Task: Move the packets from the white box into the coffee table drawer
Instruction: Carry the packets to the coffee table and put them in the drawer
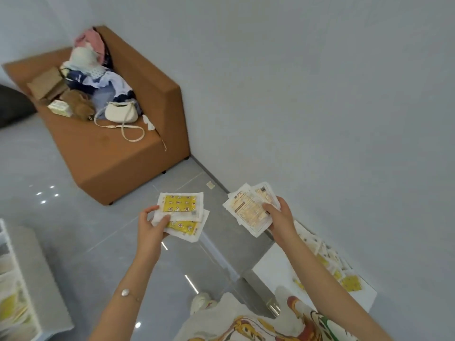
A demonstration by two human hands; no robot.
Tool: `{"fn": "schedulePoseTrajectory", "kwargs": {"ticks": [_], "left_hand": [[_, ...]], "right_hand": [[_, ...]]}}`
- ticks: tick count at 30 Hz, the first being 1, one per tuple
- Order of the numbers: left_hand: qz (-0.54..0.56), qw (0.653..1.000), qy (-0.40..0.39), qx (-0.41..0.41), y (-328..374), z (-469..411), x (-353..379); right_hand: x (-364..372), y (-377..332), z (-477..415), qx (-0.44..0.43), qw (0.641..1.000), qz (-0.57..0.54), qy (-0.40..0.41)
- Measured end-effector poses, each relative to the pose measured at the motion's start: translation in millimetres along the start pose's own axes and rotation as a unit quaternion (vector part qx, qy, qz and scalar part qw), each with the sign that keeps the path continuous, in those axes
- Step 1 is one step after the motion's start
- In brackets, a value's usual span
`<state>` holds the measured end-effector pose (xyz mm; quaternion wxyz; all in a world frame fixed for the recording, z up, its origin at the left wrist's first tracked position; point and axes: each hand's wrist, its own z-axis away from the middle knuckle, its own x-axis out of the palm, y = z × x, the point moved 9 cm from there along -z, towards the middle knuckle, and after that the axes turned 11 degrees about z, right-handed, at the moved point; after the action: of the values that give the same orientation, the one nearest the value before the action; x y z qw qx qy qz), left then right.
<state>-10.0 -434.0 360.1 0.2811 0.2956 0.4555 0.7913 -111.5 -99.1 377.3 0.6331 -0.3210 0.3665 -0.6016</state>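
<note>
Both hands grip packets [181, 204] — print too blurred to read.

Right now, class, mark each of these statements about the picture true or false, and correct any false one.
1. The left hand holds packets with yellow patterned faces. True.
2. The right hand is empty. False: it holds a fan of pale printed packets.
3. The white box still has packets in it. True.
4. A black backpack lies on the brown sofa. False: a white handbag lies there.
</note>
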Motion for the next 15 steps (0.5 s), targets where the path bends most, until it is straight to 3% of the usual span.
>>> {"fn": "schedulePoseTrajectory", "kwargs": {"ticks": [7, 15], "left_hand": [[0.045, 0.995, 0.086, 0.031, 58.5, -39.0, -119.0], [0.116, 0.971, 0.198, 0.061, 87.1, -56.0, -212.8]], "right_hand": [[166.8, -35.8, -8.4, -0.011, 0.996, 0.003, -0.088], [346.3, -46.5, -21.1, -0.01, 0.971, 0.101, -0.217]]}}
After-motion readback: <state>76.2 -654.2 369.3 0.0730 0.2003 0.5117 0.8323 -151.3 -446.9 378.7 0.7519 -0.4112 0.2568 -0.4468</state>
